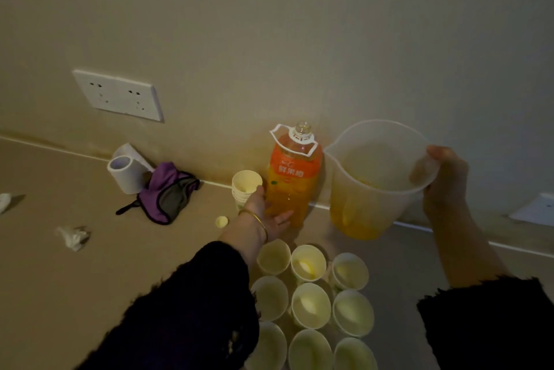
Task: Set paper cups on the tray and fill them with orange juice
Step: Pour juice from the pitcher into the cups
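An uncapped orange juice bottle (292, 180) stands upright by the wall. My left hand (269, 216) wraps around its lower part. My right hand (443, 180) grips the rim of a clear plastic jug (371, 183), which is held off the surface with orange juice in its bottom. Several paper cups (311, 305) stand in rows close in front of me; I cannot make out a tray under them. A stack of spare paper cups (244, 188) stands left of the bottle. The yellow bottle cap (221, 221) lies on the surface beside my left wrist.
A white roll (126, 173) and a purple and grey cloth (169, 192) lie by the wall at the left. Crumpled tissues (73, 237) sit on the surface further left. A double wall socket (118, 96) is mounted above.
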